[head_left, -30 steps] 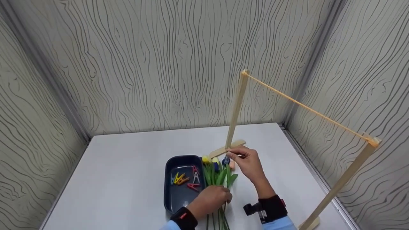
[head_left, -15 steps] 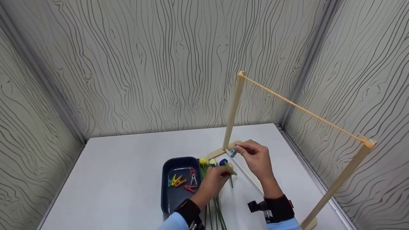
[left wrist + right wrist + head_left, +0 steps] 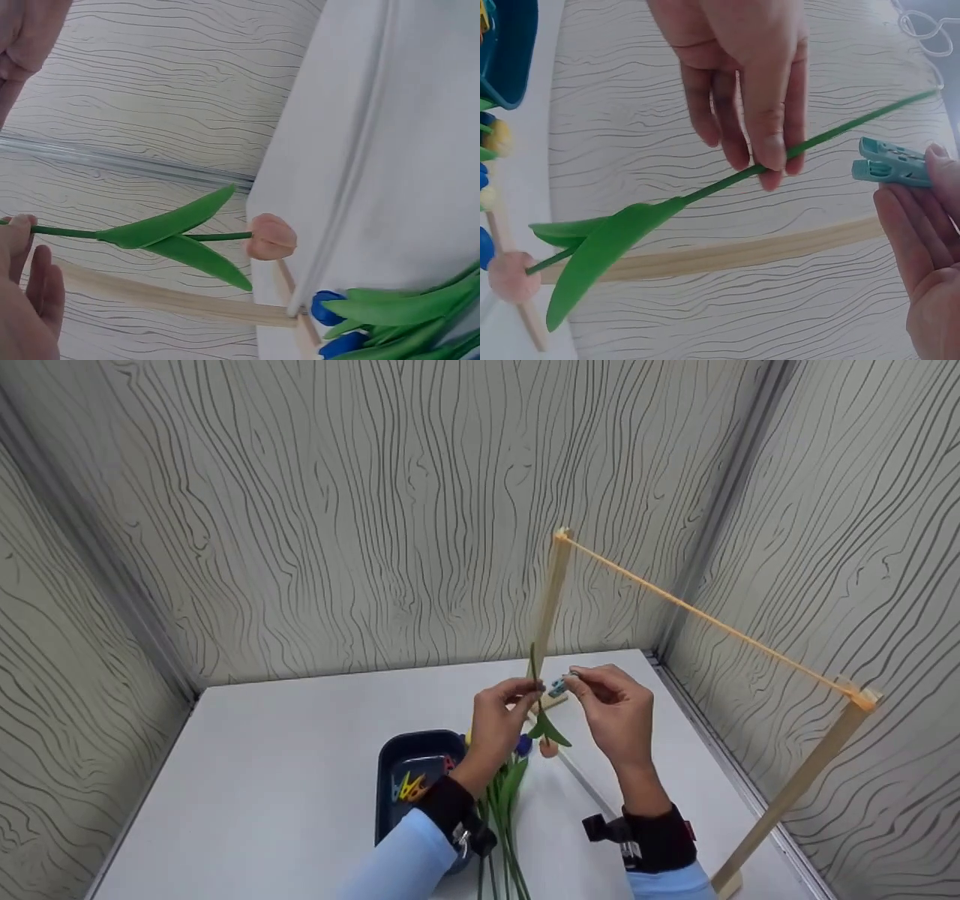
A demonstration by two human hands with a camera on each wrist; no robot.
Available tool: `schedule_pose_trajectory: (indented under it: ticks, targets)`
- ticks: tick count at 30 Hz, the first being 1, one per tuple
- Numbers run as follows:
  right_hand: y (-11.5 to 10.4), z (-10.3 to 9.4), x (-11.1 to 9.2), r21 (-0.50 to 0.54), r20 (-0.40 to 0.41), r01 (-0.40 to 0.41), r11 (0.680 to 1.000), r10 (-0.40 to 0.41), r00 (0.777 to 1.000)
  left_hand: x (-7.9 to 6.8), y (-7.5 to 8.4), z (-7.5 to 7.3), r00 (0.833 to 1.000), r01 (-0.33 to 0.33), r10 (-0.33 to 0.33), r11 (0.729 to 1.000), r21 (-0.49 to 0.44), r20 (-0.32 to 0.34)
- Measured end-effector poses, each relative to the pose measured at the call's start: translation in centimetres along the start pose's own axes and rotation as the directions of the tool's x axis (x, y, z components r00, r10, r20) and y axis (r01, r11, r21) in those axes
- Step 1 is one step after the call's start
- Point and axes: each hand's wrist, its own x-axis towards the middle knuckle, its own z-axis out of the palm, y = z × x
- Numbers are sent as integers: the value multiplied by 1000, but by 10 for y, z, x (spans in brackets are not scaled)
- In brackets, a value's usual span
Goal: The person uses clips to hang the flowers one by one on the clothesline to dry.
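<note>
In my left hand (image 3: 499, 724) the thumb and fingers pinch the green stem of an artificial pink tulip (image 3: 271, 237). Its blossom hangs downward and the bare stem end points up. My right hand (image 3: 619, 720) holds a teal clothespin (image 3: 892, 163) between thumb and fingers, beside the stem but apart from it. The clothespin's tips face the stem in the right wrist view. Below the hands, a bunch of other tulips (image 3: 506, 810) lies on the table, with blue blossoms (image 3: 328, 307) showing. My left forearm hides part of the bunch.
A dark blue tray (image 3: 380, 780) stands left of the bunch, with yellow clothespins (image 3: 411, 789) and others inside. To the right, a wooden post (image 3: 555, 592) and a nearer post (image 3: 795, 784) carry an orange string (image 3: 697, 617). Patterned walls (image 3: 360, 510) enclose the white table (image 3: 277, 780).
My left hand has left the bunch and lifted the pink tulip, now blossom down. My right hand has risen to the right with the clothespin, and the two hands now face each other.
</note>
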Motion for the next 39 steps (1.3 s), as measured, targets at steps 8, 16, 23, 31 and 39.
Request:
schedule_pose_trajectory:
  ticks: [8, 16, 23, 31, 39]
  targets:
    - [-37, 2, 29, -125, -64, 118, 985, -126, 990, 43, 38, -12, 1000, 7, -5, 997, -72, 18]
    - [-78, 0, 77, -193, -140, 94, 977, -122, 983, 72, 66, -6, 1000, -6, 6, 999, -53, 5]
    - [-103, -9, 122, -237, -194, -64, 969, 17, 981, 92, 85, -2, 1000, -4, 4, 999, -39, -14]
    - [-110, -11, 146, -346, -222, -172, 922, 98, 970, 104, 91, 6, 1000, 7, -7, 1000, 9, -10]
    - [-113, -5, 149, -478, -198, -192, 857, 107, 974, 108, 94, 10, 1000, 25, -24, 999, 32, -15]
